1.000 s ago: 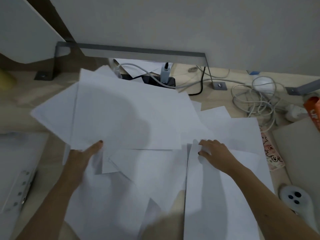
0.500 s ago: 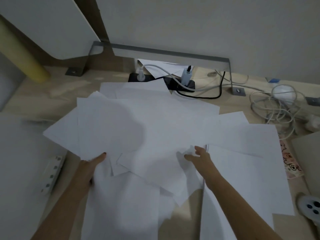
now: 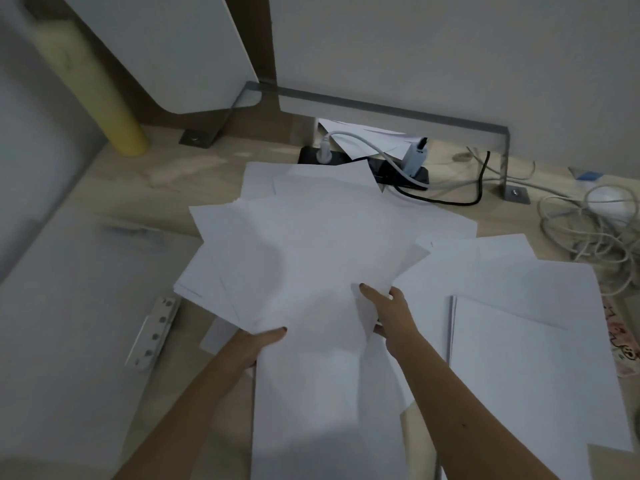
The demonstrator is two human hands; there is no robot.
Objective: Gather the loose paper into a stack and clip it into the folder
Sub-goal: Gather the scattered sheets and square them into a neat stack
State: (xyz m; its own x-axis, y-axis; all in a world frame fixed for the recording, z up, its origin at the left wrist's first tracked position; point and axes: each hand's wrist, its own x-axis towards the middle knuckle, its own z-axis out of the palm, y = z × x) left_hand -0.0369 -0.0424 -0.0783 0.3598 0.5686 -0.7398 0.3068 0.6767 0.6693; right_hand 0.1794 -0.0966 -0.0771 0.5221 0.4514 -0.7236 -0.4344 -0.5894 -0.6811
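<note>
We look down on a wooden desk (image 3: 131, 188). Our left hand (image 3: 258, 344) and right hand (image 3: 391, 313) each pinch the near edge of a fanned bunch of loose paper (image 3: 311, 244) at mid-desk, thumbs on top and fingers hidden beneath. More sheets (image 3: 519, 341) lie flat to the right. The open folder (image 3: 69, 323) lies to the left, its metal clip (image 3: 152, 336) near the paper.
</note>
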